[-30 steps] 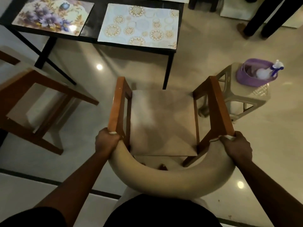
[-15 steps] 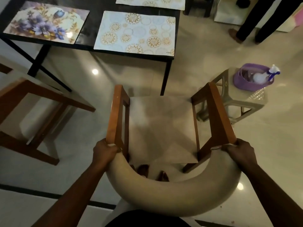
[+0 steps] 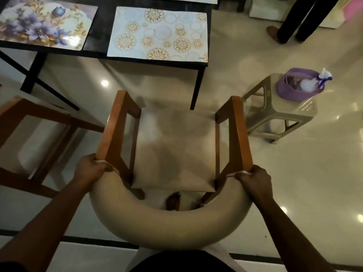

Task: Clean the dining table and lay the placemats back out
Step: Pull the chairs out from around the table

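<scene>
Our left hand (image 3: 92, 169) and right hand (image 3: 255, 180) each keep a closed grip on one end of the chair's curved backrest (image 3: 167, 230), level with each other. The seat (image 3: 174, 150) points straight ahead at the counter (image 3: 102, 30), where the circle-patterned placemat (image 3: 159, 34) and floral placemat (image 3: 43, 22) lie flat.

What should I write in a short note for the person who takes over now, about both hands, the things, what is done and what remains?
Hands: the left hand grips the chair at the left end of its curved backrest; the right hand grips the right end.
The chair stands on the floor, facing the dining table, not under it.
On it the floral placemat and the circle-patterned placemat lie flat.
The spray bottle sits in the purple basket on the plastic stool.
Done: placemats seem laid out. Left: probably push the chair in.
</scene>
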`<state>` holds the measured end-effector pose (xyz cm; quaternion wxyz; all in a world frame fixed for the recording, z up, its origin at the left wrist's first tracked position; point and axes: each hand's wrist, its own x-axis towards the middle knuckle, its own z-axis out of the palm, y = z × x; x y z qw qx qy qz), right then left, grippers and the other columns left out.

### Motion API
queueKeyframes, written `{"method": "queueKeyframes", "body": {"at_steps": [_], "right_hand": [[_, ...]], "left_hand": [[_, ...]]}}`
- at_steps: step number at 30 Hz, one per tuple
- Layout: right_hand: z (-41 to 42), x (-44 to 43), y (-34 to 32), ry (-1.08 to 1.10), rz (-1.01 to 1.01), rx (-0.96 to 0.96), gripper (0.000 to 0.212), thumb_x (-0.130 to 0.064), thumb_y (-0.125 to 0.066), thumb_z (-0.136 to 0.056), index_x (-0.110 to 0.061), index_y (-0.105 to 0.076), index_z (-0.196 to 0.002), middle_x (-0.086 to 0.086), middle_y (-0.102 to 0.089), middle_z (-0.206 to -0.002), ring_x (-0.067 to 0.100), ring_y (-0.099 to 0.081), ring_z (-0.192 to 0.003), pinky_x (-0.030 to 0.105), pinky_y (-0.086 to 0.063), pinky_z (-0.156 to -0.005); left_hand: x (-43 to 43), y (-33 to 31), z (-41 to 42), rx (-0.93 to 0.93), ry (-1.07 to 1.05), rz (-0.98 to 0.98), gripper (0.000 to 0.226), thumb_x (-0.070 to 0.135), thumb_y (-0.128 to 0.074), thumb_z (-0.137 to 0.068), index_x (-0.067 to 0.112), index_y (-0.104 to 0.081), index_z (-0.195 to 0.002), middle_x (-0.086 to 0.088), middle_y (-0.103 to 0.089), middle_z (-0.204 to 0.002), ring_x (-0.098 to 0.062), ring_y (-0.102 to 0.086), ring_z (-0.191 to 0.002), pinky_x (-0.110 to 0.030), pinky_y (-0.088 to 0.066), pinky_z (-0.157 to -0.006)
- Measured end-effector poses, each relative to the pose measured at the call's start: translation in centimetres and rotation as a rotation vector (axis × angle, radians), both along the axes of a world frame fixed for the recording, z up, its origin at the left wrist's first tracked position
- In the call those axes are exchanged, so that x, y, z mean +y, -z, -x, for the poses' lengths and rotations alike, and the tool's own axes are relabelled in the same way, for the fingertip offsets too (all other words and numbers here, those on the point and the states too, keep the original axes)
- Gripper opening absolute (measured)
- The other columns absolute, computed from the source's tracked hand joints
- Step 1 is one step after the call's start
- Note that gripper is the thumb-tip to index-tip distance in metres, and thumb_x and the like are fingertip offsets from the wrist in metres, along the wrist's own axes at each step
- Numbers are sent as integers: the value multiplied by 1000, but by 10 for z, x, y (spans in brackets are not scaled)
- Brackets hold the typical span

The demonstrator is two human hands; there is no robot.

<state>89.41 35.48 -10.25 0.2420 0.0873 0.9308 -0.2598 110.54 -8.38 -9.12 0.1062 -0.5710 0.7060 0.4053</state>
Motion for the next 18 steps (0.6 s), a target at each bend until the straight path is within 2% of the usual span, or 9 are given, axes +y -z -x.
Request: {"method": "queueKeyframes", "body": {"at_steps": [4, 8, 13, 18], "right_hand": [[-15, -29, 3, 3, 23, -11, 50, -39, -83, -82, -11, -69, -120, 11, -72, -114, 31, -68, -99, 42, -58, -90], [-24, -54, 2, -7, 39, -8, 51, -40, -85, -80, -10, -69, -118, 9, -71, -110, 31, -69, -99, 41, -58, -87], [-30, -83, 1, -33, 47, -14, 57, -41, -85, -81, -8, -67, -123, 10, -71, -115, 32, -68, -102, 45, -58, -91], [-32, -107, -2, -58, 41, 6, 50, -38, -83, -83, -8, -67, -120, 12, -71, -115, 25, -61, -92, 36, -52, -83]], "left_hand": [[-31, -5, -2, 1, -13, 1, 49, 7, -80, -84, 6, -64, -130, -15, -64, -117, -32, -56, -105, -48, -46, -92], [-61, -9, -4, -14, 5, 1, 53, 9, -80, -85, 4, -62, -134, -18, -64, -124, -41, -59, -121, -51, -47, -99], [-100, -6, -10, -33, -17, -35, 59, 16, -83, -80, 10, -62, -135, -17, -67, -127, -36, -61, -114, -55, -51, -101], [-114, -15, -8, -9, -23, -15, 61, 14, -82, -82, 13, -60, -138, -15, -65, -129, -37, -59, -120, -55, -48, -103]]}}
